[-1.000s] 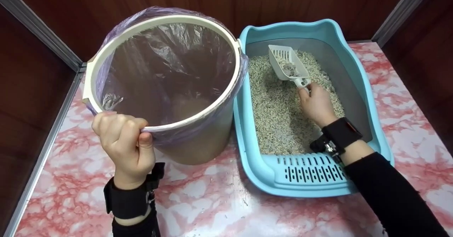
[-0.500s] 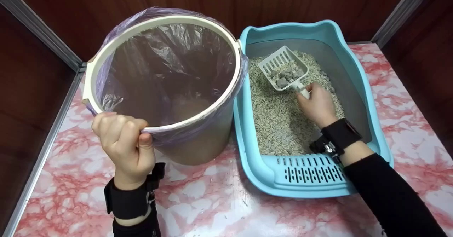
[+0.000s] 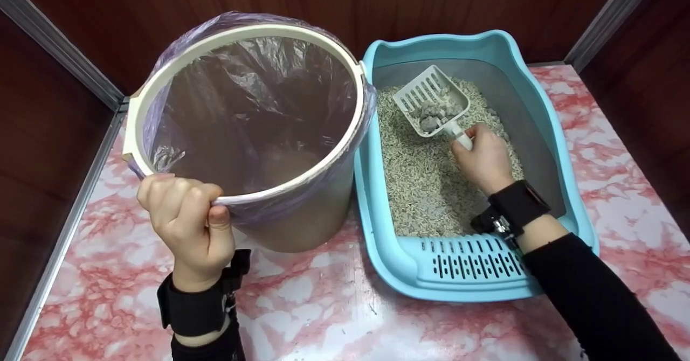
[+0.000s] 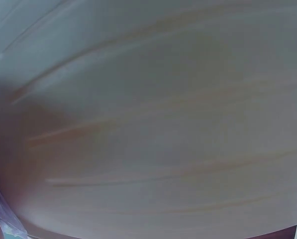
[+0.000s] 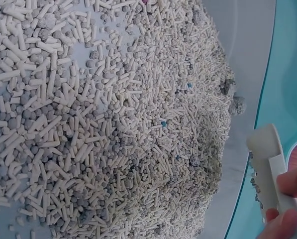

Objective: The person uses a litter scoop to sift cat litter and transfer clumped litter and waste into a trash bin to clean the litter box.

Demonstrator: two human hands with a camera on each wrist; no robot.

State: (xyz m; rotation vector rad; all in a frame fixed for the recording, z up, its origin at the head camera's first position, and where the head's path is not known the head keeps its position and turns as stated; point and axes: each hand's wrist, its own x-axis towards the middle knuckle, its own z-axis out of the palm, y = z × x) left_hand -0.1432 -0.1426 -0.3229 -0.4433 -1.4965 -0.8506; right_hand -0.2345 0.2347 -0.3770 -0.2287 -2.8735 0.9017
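My left hand (image 3: pixel 186 223) grips the near-left rim of a round beige trash bin (image 3: pixel 302 229), fingers curled over the edge and thumb on the outside. A thin purple plastic bag (image 3: pixel 253 86) lines the bin. The bin's ridged wall (image 4: pixel 163 129) fills the left wrist view. My right hand (image 3: pixel 485 159) holds a white slotted litter scoop (image 3: pixel 420 92) by its handle, over the litter box (image 3: pixel 372 199). Grey clumps (image 3: pixel 431 121) and some loose pellets lie in the scoop. In the right wrist view, fingers (image 5: pixel 293 181) pinch the scoop's handle (image 5: pixel 282 179).
Pale pellet litter (image 3: pixel 426 188) covers much of the blue box's floor; its grey bottom (image 3: pixel 533 134) shows at the right. The box stands against the bin's right side. Dark wood panels (image 3: pixel 431 5) enclose the back and sides. The floor (image 3: pixel 307 307) is red-and-white marbled.
The scoop has turned in my right hand from a sideways tilt to facing up, its tip swinging left. More grey clumps show in it. My left hand stays on the bin's rim.
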